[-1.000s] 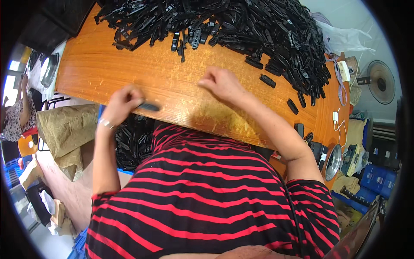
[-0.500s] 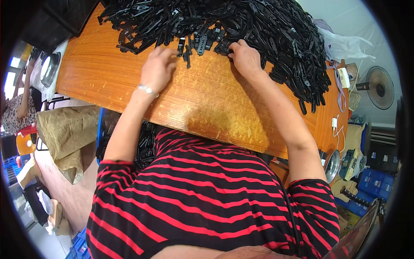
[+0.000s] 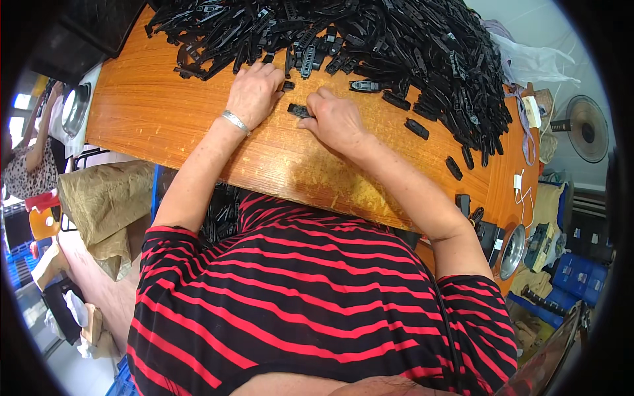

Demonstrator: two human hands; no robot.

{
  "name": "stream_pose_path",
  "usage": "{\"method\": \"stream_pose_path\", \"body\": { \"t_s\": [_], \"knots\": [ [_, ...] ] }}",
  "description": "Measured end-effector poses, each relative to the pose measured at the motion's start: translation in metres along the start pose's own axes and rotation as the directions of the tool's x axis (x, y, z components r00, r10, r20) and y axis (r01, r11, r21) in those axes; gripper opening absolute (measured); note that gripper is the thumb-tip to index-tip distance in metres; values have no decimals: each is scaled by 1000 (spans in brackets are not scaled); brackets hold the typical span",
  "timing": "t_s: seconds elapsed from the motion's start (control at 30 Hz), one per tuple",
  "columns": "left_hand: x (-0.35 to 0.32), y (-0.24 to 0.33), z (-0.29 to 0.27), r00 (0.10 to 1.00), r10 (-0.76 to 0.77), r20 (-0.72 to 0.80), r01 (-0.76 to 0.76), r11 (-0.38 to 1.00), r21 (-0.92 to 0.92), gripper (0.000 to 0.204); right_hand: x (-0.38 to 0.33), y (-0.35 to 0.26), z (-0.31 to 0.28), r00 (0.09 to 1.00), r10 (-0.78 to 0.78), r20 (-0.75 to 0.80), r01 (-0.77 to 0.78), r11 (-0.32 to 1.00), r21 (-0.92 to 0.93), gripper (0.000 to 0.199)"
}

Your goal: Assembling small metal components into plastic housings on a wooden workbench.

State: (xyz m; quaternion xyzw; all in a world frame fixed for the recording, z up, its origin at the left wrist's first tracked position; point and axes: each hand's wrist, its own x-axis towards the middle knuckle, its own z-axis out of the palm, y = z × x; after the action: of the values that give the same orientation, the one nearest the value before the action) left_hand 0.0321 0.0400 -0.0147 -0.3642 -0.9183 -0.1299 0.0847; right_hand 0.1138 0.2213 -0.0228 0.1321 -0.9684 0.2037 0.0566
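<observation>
A big heap of long, thin black plastic parts (image 3: 422, 53) covers the far side of the wooden table (image 3: 198, 119). My right hand (image 3: 335, 122) pinches a short black plastic piece (image 3: 298, 110) between thumb and fingers, just above the bare wood. To its left, my left hand (image 3: 254, 96) is closed at the heap's near edge. Another small black part (image 3: 288, 85) shows at its fingertips, and the bent fingers hide the rest of it. A greyish ladder-shaped part (image 3: 308, 61) lies beyond, between the two hands.
Loose black parts (image 3: 416, 129) are scattered along the right side of the table. At the right stand a fan (image 3: 586, 132) and a round metal dish (image 3: 512, 254); a second metal dish (image 3: 76, 109) is at the left. Brown sacking (image 3: 105, 204) hangs beside the table.
My right hand has come left and nearer, away from the heap, with a black piece in it. My left hand has shifted slightly right, and its fingers have closed round a small part.
</observation>
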Motion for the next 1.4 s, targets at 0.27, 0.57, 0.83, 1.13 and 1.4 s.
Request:
{"method": "stream_pose_path", "body": {
  "t_s": [0.27,0.57,0.83,1.13,1.4],
  "knots": [
    [-5,31,8,880,-471,53,218,302,-928,42,-3,-23,-22,986,99,-136,-66,971,232,30],
    [2,48,-9,848,-440,294,295,-68,-953,45,0,0,-18,966,252,-55,-154,734,661,21],
    [-11,24,6,877,-383,290,378,176,-909,13,-6,2,-25,818,394,419,-554,341,760,17],
    [-12,24,16,878,-416,237,421,434,-797,13,-4,3,-17,812,421,403,-563,386,731,15],
    [-13,24,21,829,-481,287,517,460,-722,15,1,5,-15,807,409,426,-586,464,664,18]
  ]
}}
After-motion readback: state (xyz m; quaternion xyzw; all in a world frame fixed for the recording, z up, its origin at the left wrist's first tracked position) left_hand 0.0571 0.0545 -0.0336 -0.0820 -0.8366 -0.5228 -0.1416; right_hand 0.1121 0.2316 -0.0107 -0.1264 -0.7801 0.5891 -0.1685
